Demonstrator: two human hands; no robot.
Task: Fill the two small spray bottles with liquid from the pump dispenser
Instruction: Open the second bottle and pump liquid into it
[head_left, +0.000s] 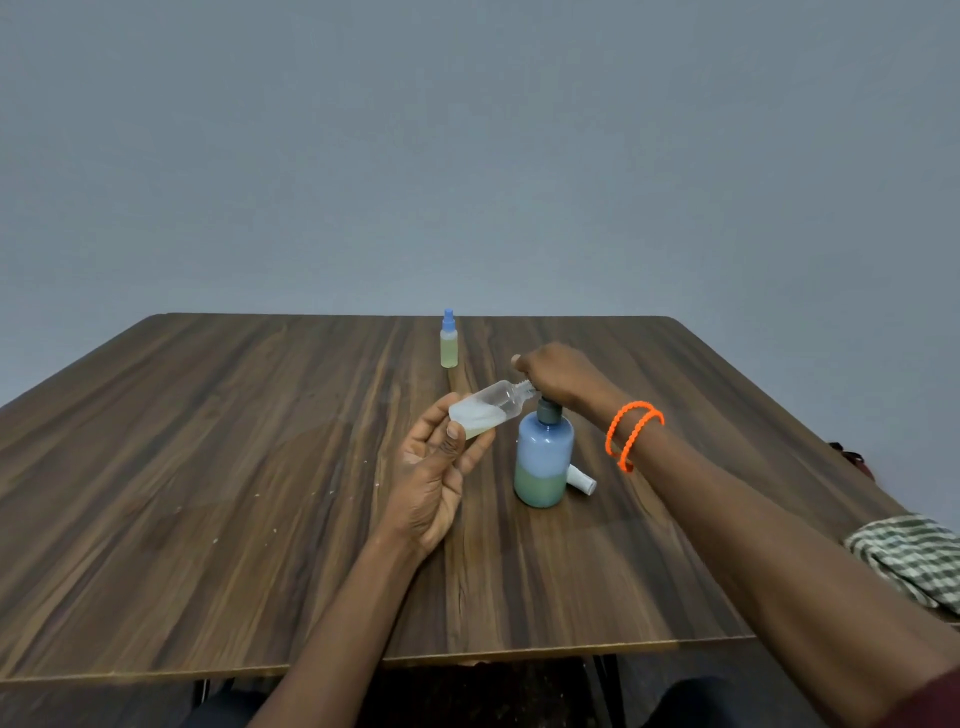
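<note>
Your left hand (434, 467) grips the light, slippery uncapped spray bottle (485, 410) low; your right hand (558, 376) presses the pump dispenser (543, 457) at three o'clock, fingers curled.

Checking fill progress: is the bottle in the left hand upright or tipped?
Tipped. The bottle lies slanted in the left hand, open neck at the pump, liquid pooled low.
</note>
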